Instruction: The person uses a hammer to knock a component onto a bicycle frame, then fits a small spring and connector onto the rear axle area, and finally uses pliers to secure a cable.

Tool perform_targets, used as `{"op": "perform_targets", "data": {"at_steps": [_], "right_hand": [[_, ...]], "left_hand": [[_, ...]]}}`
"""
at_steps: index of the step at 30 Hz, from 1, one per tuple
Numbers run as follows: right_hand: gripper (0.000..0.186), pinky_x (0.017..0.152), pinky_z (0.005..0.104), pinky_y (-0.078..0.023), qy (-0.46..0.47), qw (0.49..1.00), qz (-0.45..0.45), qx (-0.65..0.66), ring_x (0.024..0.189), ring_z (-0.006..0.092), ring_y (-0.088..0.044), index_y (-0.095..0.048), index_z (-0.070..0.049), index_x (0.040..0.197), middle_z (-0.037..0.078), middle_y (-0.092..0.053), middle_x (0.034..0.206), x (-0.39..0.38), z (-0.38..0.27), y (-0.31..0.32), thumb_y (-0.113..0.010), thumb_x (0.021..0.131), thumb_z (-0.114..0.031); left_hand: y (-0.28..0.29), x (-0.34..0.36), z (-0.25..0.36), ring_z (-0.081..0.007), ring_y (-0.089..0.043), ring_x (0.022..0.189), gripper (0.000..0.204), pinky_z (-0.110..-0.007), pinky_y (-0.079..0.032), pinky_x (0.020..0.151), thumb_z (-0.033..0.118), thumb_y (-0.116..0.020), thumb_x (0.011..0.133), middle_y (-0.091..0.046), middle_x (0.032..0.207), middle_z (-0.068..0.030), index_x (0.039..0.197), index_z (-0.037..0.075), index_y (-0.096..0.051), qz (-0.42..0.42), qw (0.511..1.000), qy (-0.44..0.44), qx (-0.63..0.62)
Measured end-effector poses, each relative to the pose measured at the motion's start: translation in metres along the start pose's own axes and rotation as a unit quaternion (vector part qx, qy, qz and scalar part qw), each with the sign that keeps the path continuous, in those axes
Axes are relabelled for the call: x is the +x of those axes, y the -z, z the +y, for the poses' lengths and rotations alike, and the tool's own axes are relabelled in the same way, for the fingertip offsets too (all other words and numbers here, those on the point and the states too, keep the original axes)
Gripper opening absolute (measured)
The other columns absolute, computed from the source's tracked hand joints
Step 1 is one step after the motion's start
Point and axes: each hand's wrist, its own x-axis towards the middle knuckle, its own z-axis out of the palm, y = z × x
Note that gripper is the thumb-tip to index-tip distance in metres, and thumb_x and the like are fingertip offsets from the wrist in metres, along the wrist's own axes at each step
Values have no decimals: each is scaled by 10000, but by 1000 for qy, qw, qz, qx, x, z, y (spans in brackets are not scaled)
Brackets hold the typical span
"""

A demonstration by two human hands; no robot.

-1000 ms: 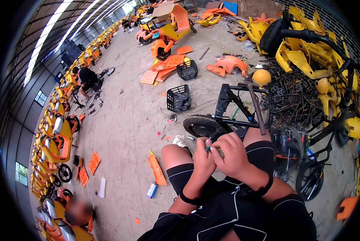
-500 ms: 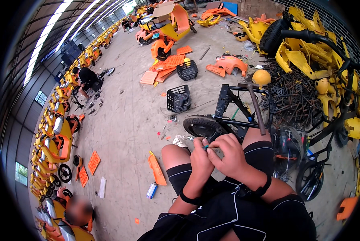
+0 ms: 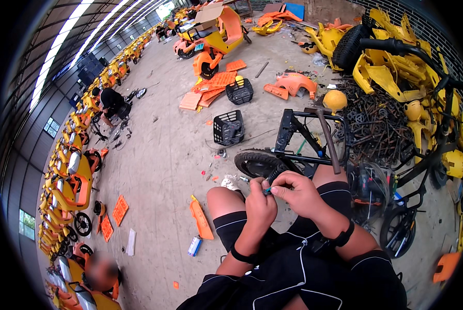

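Since half a second ago, the right hand (image 3: 303,195) has turned slightly, its wrist now farther to the right, while the left hand (image 3: 261,207) stays almost in place. From my remote seat I see both hands drawn narrow, thumb and forefinger of each meeting at a small green piece (image 3: 267,190), which lies between the fingertips above the lap; its exact form is too small for me to tell. Just beyond the hands lie a black tyre (image 3: 252,163) and a black frame (image 3: 284,130), with a long-handled tool (image 3: 328,137) resting across the frame. Farther forward I note a black basket (image 3: 228,129); to the left, an orange panel (image 3: 201,221) beside a blue-and-white can (image 3: 195,246). Right of the frame, a yellow dome (image 3: 335,101) borders a heap of dark metal parts (image 3: 380,121). Well apart, at far left, a person in black (image 3: 113,101) crouches near a row of yellow scooters (image 3: 72,188).
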Motion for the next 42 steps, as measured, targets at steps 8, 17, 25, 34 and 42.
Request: {"op": "perform_targets", "data": {"at_steps": [8, 17, 25, 34, 42], "right_hand": [[152, 792, 296, -477, -61, 993, -22, 101, 868, 126, -581, -617, 11, 994, 52, -631, 928, -1, 23, -5, -666, 937, -121], [122, 778, 446, -455, 276, 917, 109, -265, 873, 369, -546, -559, -17, 919, 156, -581, 921, -6, -1, -16, -645, 875, -92], [110, 761, 435, -458, 202, 962, 71, -168, 843, 359, -549, -551, -11, 911, 154, -576, 910, -1, 3, -9, -639, 874, -66], [119, 765, 432, -460, 286, 917, 95, -261, 856, 359, -552, -538, -6, 914, 152, -574, 911, -2, -2, -9, -632, 877, -71], [127, 752, 419, -466, 300, 913, 99, -258, 831, 345, -554, -543, -1, 920, 150, -573, 901, -3, 2, -9, -640, 884, -75]], "left_hand": [[-1, -3, -4, -409, -660, 779, 237, -439, -513, 679, -47, -489, 880, -642, 870, -215, 1113, -1, -481, -11, 999, -10, -28], [-1, 0, 2, -347, -648, 744, 173, -406, -509, 669, 74, -558, 967, -644, 869, -206, 1105, 8, -476, -36, 997, 65, -17], [-1, -1, -1, -308, -638, 732, 179, -400, -500, 662, 106, -559, 979, -631, 853, -184, 1110, 21, -471, -22, 999, 11, -41], [-2, 2, 1, -301, -605, 702, 110, -393, -488, 648, 78, -521, 994, -621, 841, -187, 1066, 14, -467, -30, 998, 30, -39], [-3, 0, 0, -309, -617, 704, 108, -396, -487, 637, 80, -519, 996, -617, 823, -184, 1067, 12, -474, -23, 998, 35, -44]]}}
